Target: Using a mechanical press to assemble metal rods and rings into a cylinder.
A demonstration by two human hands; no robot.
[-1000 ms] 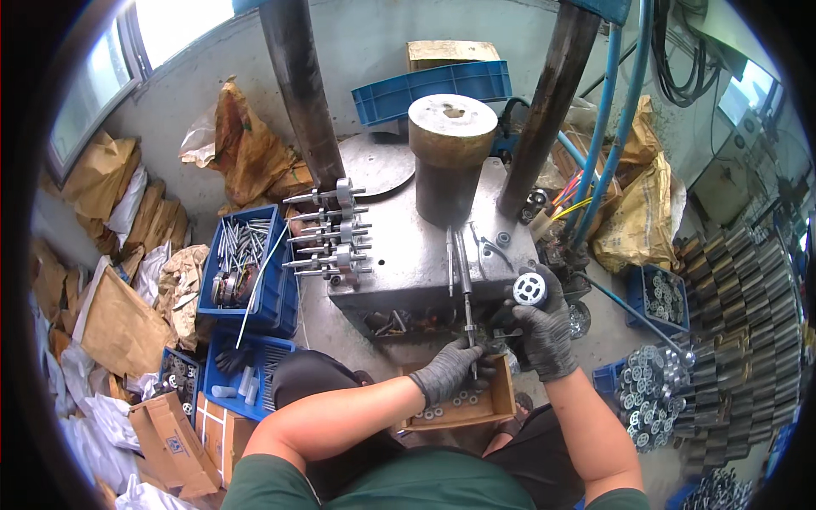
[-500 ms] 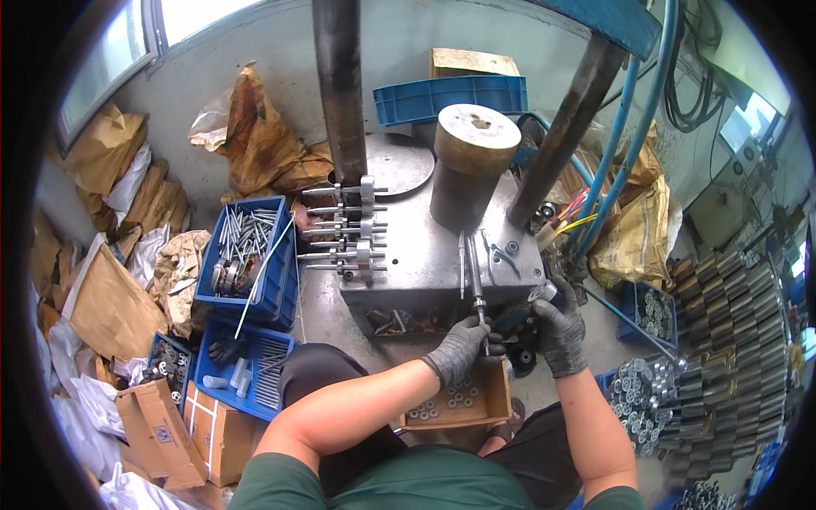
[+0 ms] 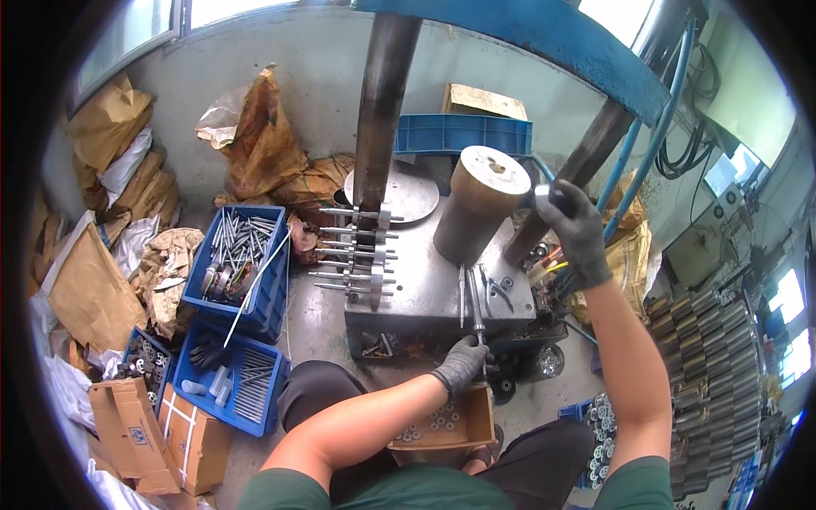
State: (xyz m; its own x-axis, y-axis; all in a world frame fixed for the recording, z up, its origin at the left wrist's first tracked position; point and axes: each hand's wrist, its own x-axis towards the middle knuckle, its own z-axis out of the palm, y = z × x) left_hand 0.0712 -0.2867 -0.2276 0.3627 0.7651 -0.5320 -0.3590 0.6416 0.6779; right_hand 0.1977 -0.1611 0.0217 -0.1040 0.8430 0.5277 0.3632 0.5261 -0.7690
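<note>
windows (image 3: 229, 10): glaring white, your daylight
table (image 3: 425, 293): soft sheen before you
wall (image 3: 306, 93): bent toward your black rim

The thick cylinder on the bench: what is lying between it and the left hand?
The head view shows a slim metal rod and, right of it, the long shaft that the left hand holds.

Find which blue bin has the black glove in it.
The bin by your left knee: the glove lies near pale cylinders and rods. No other bin in view shows a glove.
</note>
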